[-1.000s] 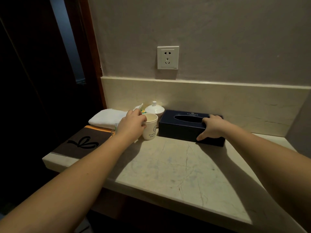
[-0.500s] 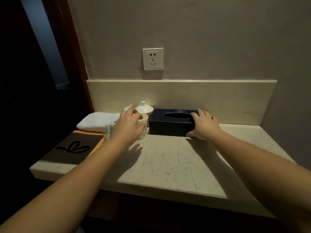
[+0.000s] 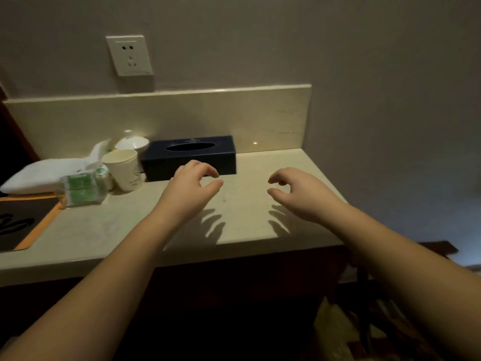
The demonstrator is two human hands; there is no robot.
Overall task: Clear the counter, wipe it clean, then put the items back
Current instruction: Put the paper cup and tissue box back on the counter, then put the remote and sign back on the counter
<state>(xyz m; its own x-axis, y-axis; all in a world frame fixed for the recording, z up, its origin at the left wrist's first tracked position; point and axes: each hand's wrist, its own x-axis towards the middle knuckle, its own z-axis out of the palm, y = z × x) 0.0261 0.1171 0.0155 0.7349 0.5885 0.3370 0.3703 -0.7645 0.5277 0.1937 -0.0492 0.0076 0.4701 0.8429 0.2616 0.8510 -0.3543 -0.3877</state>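
- Head view: two bare hands hover over the pale stone counter [image 3: 117, 230], casting finger shadows on it. The left hand [image 3: 191, 190] and the right hand [image 3: 299, 191] each have loosely curled fingers and hold nothing; they are apart from each other.
- One dark blue tissue box [image 3: 190, 156] stands against the backsplash, just behind the left hand.
- One paper cup [image 3: 124, 169] stands upright left of the box, with one white lidded jar [image 3: 132, 145] behind it.
- One clear packet with green contents [image 3: 82, 188] lies beside the cup.
- One folded white towel [image 3: 44, 174] lies at far left.
- One dark mat with an orange border [image 3: 23, 225] sits on the counter's left end.
- One wall socket [image 3: 129, 55] is above.
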